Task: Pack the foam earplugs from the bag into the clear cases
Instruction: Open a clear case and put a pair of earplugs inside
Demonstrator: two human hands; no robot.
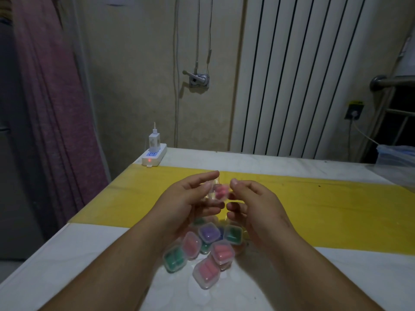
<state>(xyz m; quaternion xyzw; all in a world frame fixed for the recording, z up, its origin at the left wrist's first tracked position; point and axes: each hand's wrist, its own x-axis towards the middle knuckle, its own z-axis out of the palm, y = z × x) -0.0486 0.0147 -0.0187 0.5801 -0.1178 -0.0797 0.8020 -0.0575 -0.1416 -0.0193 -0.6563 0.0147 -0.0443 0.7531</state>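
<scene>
Both my hands are raised over the table and hold one small clear case with pink earplugs inside. My left hand grips its left side, and my right hand pinches its right side with thumb and fingers. Under my hands lies a pile of several clear cases with earplugs in them: a purple one, a green one, a second green one, and pink ones. I cannot make out the bag of earplugs.
A white table with a yellow strip across it holds the pile. A white power strip with a charger sits at the far left corner. Clear plastic lies at the far right edge. A radiator stands behind.
</scene>
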